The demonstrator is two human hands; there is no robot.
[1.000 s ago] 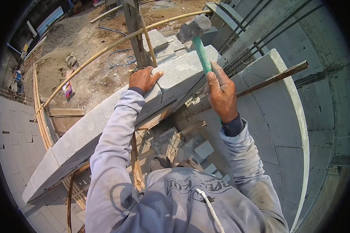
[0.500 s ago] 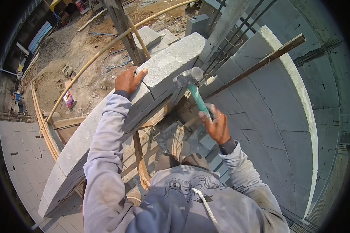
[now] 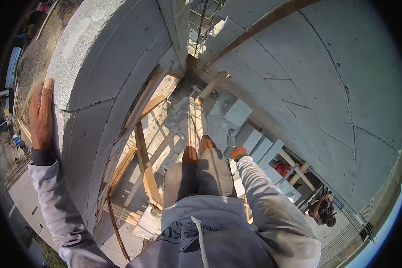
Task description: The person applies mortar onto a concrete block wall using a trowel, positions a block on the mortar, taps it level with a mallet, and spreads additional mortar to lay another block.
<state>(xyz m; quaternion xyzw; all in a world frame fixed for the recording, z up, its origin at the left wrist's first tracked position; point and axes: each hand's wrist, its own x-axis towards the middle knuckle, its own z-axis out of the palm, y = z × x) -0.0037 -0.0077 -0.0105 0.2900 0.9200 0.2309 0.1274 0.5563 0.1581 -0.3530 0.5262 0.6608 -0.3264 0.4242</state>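
Note:
My left hand (image 3: 42,115) lies flat along the outer side of the light grey block wall (image 3: 82,44), its fingers stretched near the top edge beside a block joint. Low down on the right, my right hand (image 3: 238,152) is closed round the hammer (image 3: 231,137), whose green handle shows only in part. Beneath me a narrow wooden plank (image 3: 195,123) runs away from my legs. Stacked grey blocks (image 3: 250,143) stand just past my right hand.
A tall block wall (image 3: 312,80) rises on the right, with a brown metal bar (image 3: 259,24) across it. Timber props (image 3: 143,165) stand under the left wall. Another person (image 3: 322,208) is far below at the lower right.
The view has tipped downward and come closer to the left wall. My right hand has lowered the hammer beside my legs. My left hand has shifted from the wall's top to its outer side.

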